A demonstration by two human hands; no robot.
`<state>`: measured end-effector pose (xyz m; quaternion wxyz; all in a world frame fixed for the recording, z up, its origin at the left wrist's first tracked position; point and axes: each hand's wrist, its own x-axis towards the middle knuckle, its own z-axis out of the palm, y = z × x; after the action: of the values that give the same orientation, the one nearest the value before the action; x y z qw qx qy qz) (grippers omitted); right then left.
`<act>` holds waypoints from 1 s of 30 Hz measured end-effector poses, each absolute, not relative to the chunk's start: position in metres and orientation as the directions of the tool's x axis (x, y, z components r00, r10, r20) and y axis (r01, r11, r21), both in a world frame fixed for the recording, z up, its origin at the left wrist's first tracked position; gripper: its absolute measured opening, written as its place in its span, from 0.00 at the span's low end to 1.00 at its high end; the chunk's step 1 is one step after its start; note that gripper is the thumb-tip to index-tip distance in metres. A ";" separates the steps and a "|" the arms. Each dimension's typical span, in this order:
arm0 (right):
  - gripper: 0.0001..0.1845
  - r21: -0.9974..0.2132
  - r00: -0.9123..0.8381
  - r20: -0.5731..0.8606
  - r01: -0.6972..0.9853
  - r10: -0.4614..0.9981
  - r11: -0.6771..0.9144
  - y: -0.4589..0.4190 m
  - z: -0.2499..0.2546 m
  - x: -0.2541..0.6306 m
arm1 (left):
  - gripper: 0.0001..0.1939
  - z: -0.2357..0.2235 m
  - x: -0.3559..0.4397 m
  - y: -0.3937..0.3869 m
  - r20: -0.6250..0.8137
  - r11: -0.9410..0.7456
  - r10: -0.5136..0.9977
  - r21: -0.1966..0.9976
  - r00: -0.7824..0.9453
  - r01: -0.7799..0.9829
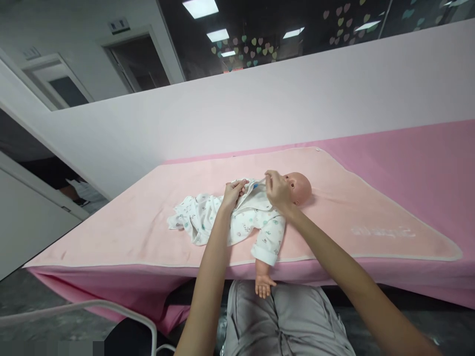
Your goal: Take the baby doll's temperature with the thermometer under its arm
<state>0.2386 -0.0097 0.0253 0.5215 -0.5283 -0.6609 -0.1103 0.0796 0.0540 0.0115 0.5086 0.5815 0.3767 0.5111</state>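
Note:
A baby doll (301, 188) lies on its back across the pink mat, its head to the right. It wears a white long-sleeved baby romper (243, 225) with small printed figures, the front partly open. My left hand (233, 194) is closed on the romper's front edge at the doll's middle. Near the doll's neck, my right hand (277, 192) is closed and pinches the raised front flap of the romper. A bit of blue shows between the hands. One doll arm, its hand (264, 286) bare, hangs over the table's front edge. The romper's legs lie crumpled to the left.
A peach-coloured mat (122, 217) covers much of the pink table cover (419, 158). A white partition (282, 104) rises behind. At the lower left stands a chair with a pale metal frame (122, 310). Part of another person (69, 190) shows beyond the left side.

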 end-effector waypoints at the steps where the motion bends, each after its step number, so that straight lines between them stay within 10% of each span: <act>1: 0.13 -0.488 0.216 0.826 0.736 0.521 0.469 -0.012 0.029 0.242 | 0.16 0.013 0.080 0.052 0.215 -0.209 0.952 0.977 0.219 -0.051; 8: 0.11 -0.715 0.576 0.628 0.160 0.524 0.681 -0.009 0.037 0.242 | 0.16 0.019 0.078 0.041 0.215 -0.240 0.835 0.971 0.507 -0.017; 16: 0.12 -0.703 0.493 0.665 0.159 0.561 0.693 -0.011 0.026 0.226 | 0.13 0.018 0.074 0.052 0.199 -0.031 0.942 0.853 0.269 -0.521; 30: 0.14 -0.715 0.525 0.598 0.009 0.605 0.699 -0.006 0.019 0.220 | 0.14 0.019 0.073 0.049 0.138 0.021 0.958 0.840 0.250 -0.542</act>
<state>0.2199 -0.0061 0.0193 0.8039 -0.3410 -0.4507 0.1853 0.0731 0.0494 0.0193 0.6699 0.4196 0.2479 0.5600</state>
